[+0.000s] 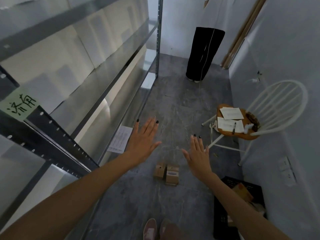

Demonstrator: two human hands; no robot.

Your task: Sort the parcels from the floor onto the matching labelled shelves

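Outstretched, left hand and right hand are held flat, fingers spread | two brown cardboard parcels are seen side by side on floor between them, labels blurred | black crate cut off near right

Two parcels at six o'clock! Two hands up: left hand, right hand. One chair at three, one crate at five, one label at nine.
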